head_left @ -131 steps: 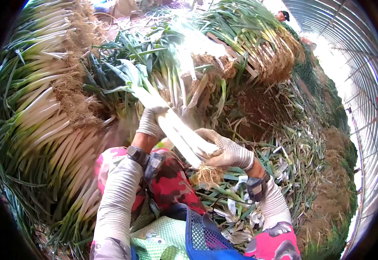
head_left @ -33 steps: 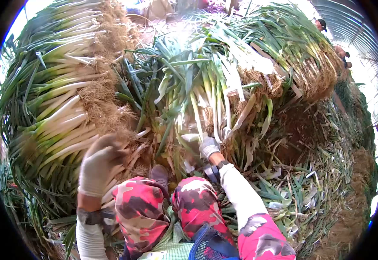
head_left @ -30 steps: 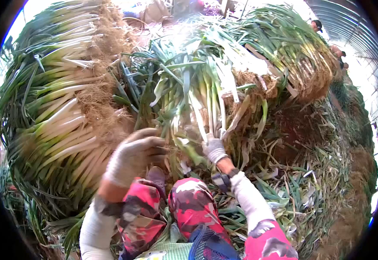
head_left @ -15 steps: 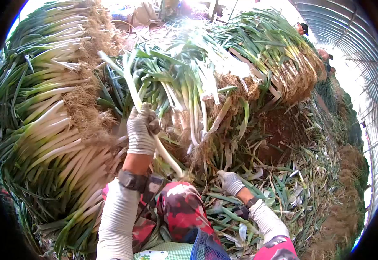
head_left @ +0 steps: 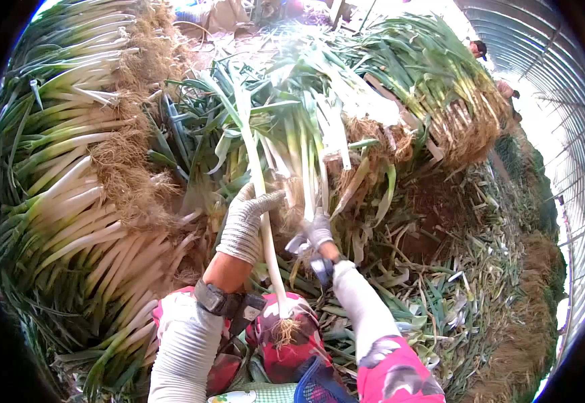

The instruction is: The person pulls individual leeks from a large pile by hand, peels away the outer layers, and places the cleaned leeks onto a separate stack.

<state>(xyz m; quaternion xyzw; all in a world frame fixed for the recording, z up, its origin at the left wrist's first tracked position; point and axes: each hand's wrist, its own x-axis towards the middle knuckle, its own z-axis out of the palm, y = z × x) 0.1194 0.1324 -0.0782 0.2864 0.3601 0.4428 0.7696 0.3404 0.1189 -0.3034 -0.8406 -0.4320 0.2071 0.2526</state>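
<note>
My left hand [head_left: 247, 221], in a whitish ribbed glove, is closed around the pale shaft of one long green onion [head_left: 269, 258]. Its leaves point up and away, and its root tuft hangs over my knee. Just to the right, my gloved right hand [head_left: 318, 232] closes on the lower white part of another green onion [head_left: 307, 181] in the pile ahead. Its fingertips are partly hidden and slightly blurred. A pale loose strip shows by that hand. More green onions [head_left: 285, 87] lie beyond both hands, leaves away from me.
Stacked green onions [head_left: 71, 181] rise along the left, roots inward. A bundle [head_left: 463, 94] lies at the back right beside a wooden strip [head_left: 393, 97]. Stripped leaves [head_left: 433, 302] cover the ground on the right. Other people [head_left: 478, 49] are far right, under a curved roof [head_left: 527, 40].
My left hand has come lower and nearer with its green onion, whose roots now hang over my knee. My right hand has moved up and left from the leaf litter to the piled stalks.
</note>
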